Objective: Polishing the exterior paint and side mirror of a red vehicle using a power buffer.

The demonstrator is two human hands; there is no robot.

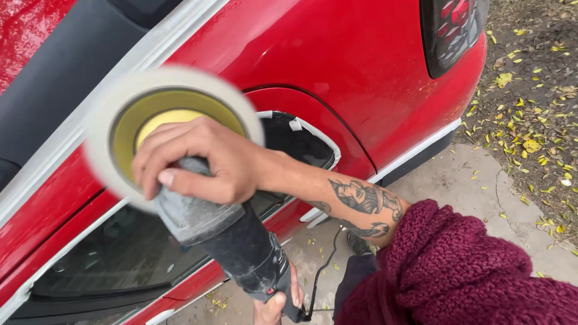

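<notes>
polisher (pixel 223 235) gripped by both hands, pad (pixel 171 129) end angled up-left on red car (pixel 337 54)

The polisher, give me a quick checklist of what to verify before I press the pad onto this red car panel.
1. Both hands on the polisher: ok. The right hand wraps the head behind the pad; the left hand grips the rear handle.
2. Pad seated flat on its yellow backing: cannot tell, it is blurred.
3. Masking tape over the trim by the opening: ok, white tape lines its edge.
4. Power cord away from the pad: ok, it hangs down behind the tool toward the ground.
5. Sleeve away from the pad: ok, it is pushed up the forearm.
6. Red panel free of grit: cannot tell.
</notes>
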